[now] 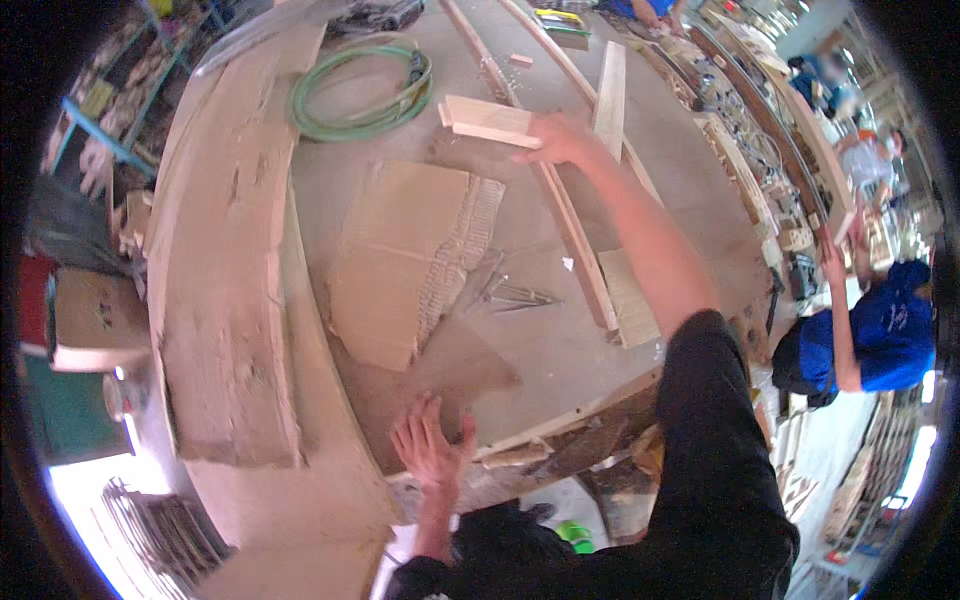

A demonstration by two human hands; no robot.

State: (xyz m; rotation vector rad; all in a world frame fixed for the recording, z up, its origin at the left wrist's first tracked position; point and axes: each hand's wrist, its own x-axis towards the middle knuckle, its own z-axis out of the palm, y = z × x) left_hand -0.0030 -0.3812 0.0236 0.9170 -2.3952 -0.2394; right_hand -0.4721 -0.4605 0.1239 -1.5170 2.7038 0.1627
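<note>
My right hand (562, 140) reaches far across the workbench (540, 360), its fingers closed on the right end of a short pale wooden block (490, 122). Long thin wooden strips (575, 225) run along the bench beneath and beside that hand. Near the front edge of the bench, my left hand (433, 442) has its fingers spread and holds nothing. Beyond the left hand lies a torn piece of cardboard (400, 255). To the right of the cardboard is a small pile of loose nails or thin metal pins (518, 295).
A coiled green hose (300, 105) rests at the back left. A long worn cardboard sheet (225, 300) covers the left side. A flat board (610, 95) lies behind my right hand. Another person in a blue shirt (885, 335) works at the right, beside a cluttered bench.
</note>
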